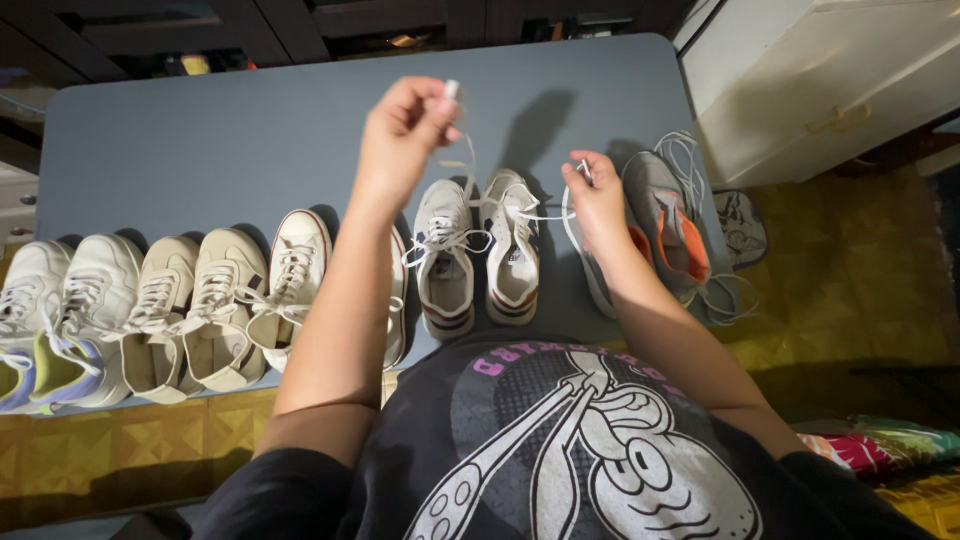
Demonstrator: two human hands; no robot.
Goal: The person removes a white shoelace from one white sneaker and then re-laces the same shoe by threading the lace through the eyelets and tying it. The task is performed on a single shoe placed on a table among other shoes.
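A dim room with dark cabinets at the back and a yellow patterned floor holds a grey-blue surface, and along its near edge stands a row of sneakers. At the far left are white pairs, then beige ones, then a white high-top with red trim; to the right lies a grey shoe with an orange lining, its loose laces trailing off the edge. In the middle sits a pair of white sneakers with dark-striped soles — the left one and the right one, side by side and touching. The left hand is raised above the pair, its fingers pressed together on the tip of a white lace that runs down to the shoes. The right hand hovers just beside the right sneaker, low over the surface, fingers pinching the other lace end, which stretches sideways to the eyelets. Both ends are taut, so an uneven pull could, in my judgement, drag one end through the eyelets or tip the light shoe — and the neighbouring loose laces lie near enough to be snagged. The pair itself rests on the surface below and between the two hands, touched only through the lace.
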